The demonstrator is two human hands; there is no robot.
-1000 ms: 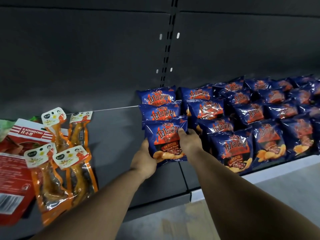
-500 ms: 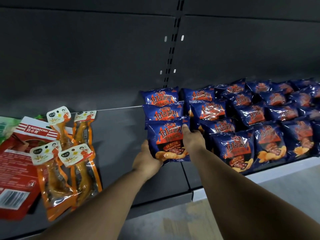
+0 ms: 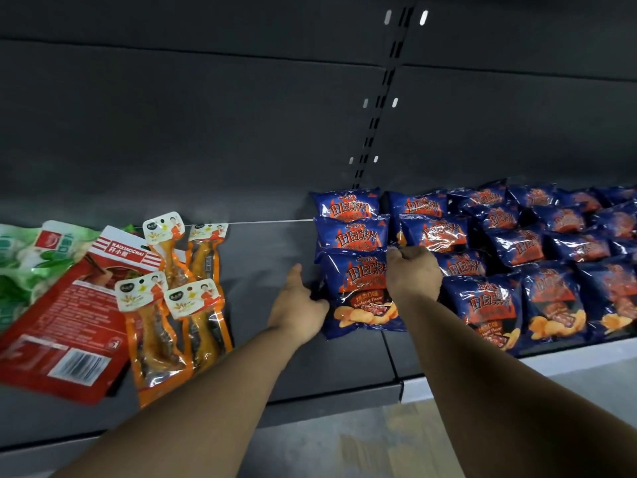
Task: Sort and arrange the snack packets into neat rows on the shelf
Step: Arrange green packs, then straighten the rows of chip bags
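Note:
A blue barbecue chip packet [image 3: 360, 298] lies at the front of the leftmost column of blue packets on the dark shelf [image 3: 275, 243]. My left hand [image 3: 298, 300] grips its left edge. My right hand [image 3: 412, 270] holds its upper right corner, fingers curled over the top. Two more blue packets [image 3: 351, 234] lie behind it. Rows of the same blue packets [image 3: 537, 243] fill the shelf to the right.
At the left lie several orange vacuum-packed snack packets [image 3: 172, 298], a red pouch [image 3: 69, 326] and a green bag [image 3: 24, 260]. A bare stretch of shelf separates them from the blue packets. The shelf's front edge [image 3: 331, 398] runs below, with floor beneath.
My right hand has slid up to the packet's top right corner. The left hand stays at its left edge. The view has shifted slightly.

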